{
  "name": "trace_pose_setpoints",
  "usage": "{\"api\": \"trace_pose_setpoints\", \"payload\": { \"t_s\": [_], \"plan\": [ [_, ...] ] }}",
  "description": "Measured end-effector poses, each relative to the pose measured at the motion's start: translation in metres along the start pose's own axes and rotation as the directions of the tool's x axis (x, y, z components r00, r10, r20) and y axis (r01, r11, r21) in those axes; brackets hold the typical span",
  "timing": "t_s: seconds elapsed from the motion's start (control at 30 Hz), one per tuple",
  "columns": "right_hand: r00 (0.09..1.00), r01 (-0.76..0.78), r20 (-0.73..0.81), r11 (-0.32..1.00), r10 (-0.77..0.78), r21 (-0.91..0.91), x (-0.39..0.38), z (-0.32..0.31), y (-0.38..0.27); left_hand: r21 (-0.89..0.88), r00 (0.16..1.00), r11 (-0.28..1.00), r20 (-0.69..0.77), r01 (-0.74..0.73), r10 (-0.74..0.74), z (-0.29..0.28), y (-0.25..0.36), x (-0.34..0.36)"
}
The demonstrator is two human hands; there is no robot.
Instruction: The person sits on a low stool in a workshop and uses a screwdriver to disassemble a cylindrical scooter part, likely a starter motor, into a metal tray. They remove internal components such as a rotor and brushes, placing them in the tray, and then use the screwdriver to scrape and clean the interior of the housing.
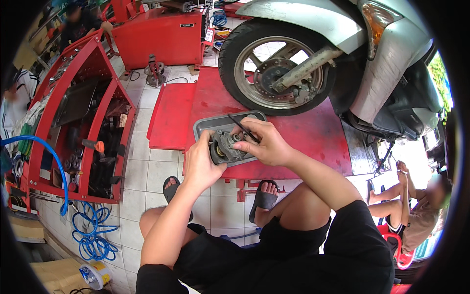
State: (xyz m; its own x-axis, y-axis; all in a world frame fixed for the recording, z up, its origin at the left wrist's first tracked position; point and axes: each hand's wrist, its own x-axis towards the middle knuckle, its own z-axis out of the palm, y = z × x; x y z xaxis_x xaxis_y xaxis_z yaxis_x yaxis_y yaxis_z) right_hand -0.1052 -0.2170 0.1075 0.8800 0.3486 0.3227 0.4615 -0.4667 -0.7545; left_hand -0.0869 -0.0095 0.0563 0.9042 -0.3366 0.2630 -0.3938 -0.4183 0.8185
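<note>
A grey metal mechanical part (223,143), with round bores and a tan spot low on its side, is held over a shallow grey tray (201,125). My left hand (201,165) is closed round its left and near side. From the right, my right hand (270,142) is closed in a pinch, thumb and fingers against the part's right side. A thin black rod (237,122) slants between the right fingers; its lower end is hidden by the hand, and I cannot tell its kind. Under both hands, the tray rests on a red platform (298,142).
A scooter's front wheel (274,73) stands on the platform just beyond the tray. At left is a red tool rack (88,122) with an orange-ended tool (99,146). A coiled blue hose (93,232) lies on the tiles. Another person (416,210) sits at right.
</note>
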Motion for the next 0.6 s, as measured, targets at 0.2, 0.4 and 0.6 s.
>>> {"api": "trace_pose_setpoints", "payload": {
  "t_s": [0.2, 0.4, 0.6],
  "plan": [
    [0.985, 0.171, 0.020, 0.982, -0.169, -0.085, 0.000, 0.000, 0.016, -0.079, 0.998, 0.997, 0.054, -0.028, 0.033, -0.002, -0.007, 0.002],
    [0.982, 0.145, 0.139, 0.985, -0.131, -0.095, 0.002, -0.012, 0.010, -0.164, 0.993, 0.986, 0.102, -0.035, 0.053, -0.002, -0.011, 0.002],
    [0.982, 0.173, 0.084, 0.984, -0.169, -0.047, -0.002, 0.002, 0.017, -0.129, 0.994, 0.987, 0.035, -0.100, 0.106, 0.003, -0.008, -0.002]
  ]
}}
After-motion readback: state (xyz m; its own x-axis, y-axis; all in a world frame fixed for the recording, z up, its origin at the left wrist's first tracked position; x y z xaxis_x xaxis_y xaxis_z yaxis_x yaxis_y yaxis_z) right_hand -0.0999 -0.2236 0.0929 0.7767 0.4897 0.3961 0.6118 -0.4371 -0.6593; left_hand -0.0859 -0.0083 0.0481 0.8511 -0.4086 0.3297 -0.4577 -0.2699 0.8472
